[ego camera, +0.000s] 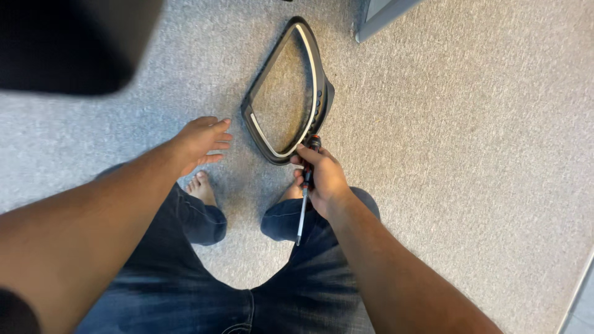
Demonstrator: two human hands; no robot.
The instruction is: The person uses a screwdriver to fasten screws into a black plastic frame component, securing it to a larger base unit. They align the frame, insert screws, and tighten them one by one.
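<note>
A black curved frame with a pale inner strip stands on edge on the grey carpet, tilted, just ahead of my feet. My right hand grips a screwdriver with a red and black handle, its metal shaft pointing back toward me; the same hand's fingers touch the frame's lower corner. My left hand hovers flat with fingers extended, empty, a short way left of the frame and not touching it.
I stand barefoot in dark jeans on grey carpet. A blurred black object fills the upper left. A grey panel corner lies at the top, and a pale edge runs along the lower right.
</note>
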